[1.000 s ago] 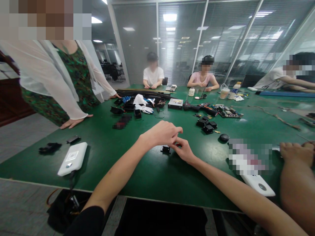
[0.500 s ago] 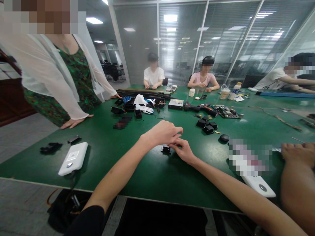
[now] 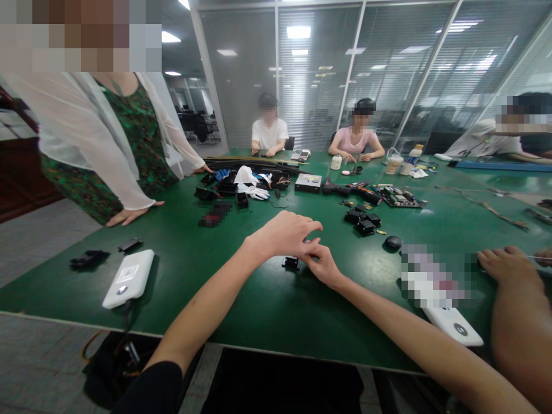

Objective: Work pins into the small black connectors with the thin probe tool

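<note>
My left hand [image 3: 287,233] and my right hand [image 3: 321,263] meet above the green table [image 3: 241,305]. The fingers of both are bent and pressed close together at the fingertips. Between them a small bit of something dark or bluish shows, too small to name. Just below my left hand a small black part [image 3: 291,263] with a pale top edge is partly covered by the hands. Whether the fingers touch that part cannot be seen.
Several black boxes [image 3: 365,225] and a black mouse [image 3: 393,243] lie to the right. White power banks [image 3: 129,279] flank my arms. Gloves [image 3: 254,190], a metal box [image 3: 308,183] and a drill [image 3: 338,188] lie beyond. A person's hand [image 3: 511,264] is at the right.
The fingertips of my hands have shifted slightly, and a bit of something bluish now shows between them. At the right, the other person's hand has moved left, and a second hand has come into view.
</note>
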`<state>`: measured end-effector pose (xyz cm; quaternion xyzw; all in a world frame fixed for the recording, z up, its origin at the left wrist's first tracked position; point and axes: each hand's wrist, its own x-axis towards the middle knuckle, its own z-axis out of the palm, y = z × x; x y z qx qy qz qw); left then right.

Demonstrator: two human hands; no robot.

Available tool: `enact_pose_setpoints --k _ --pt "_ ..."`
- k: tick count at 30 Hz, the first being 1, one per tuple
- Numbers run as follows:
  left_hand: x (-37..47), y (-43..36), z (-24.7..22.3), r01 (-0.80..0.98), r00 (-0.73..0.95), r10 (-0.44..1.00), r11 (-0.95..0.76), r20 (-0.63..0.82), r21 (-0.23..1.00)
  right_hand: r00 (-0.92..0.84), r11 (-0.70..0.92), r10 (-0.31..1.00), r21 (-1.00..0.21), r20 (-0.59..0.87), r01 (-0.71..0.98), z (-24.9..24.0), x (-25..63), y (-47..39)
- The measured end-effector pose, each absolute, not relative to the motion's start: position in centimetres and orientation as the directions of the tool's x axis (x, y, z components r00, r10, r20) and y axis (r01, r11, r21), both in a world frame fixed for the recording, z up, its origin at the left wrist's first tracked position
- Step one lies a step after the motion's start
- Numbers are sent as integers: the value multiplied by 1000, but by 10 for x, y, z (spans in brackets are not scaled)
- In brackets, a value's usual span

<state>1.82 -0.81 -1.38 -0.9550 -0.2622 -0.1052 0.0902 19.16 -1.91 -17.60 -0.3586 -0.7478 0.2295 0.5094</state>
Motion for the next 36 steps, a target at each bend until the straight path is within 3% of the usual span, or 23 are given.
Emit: enact_pose_setpoints --k 5,36 --pt "18 -7 -15 493 862 463 -860 209 -130 -290 646 763 -703 578 299 -172 192 -20" --pt "19 -10 -14 517 850 488 -843 198 -144 -307 633 773 -708 555 313 -172 193 -20"
